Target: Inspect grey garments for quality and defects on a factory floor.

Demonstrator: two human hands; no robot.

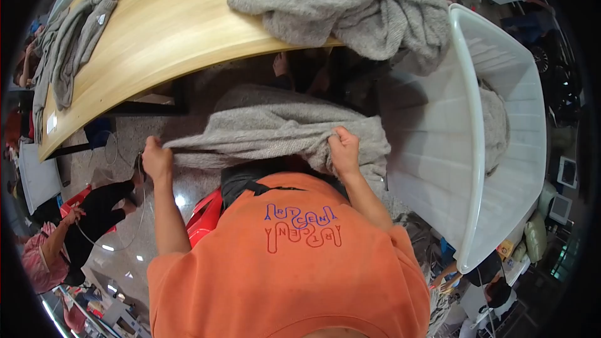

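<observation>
A grey knitted garment [275, 125] hangs stretched in front of my chest, below the edge of a wooden table [169, 31]. My left hand [155, 159] pinches its left end in a closed fist. Gripping a bunched fold of the same garment, my right hand [344, 150] is fisted near the right end. I wear an orange top [288, 263].
A pile of grey knitwear [350, 3] lies on the table's right part; another grey garment [75, 37] trails along its left edge. A large white plastic bin [494, 119] stands at my right with grey fabric inside. Other people [62, 238] are at lower left.
</observation>
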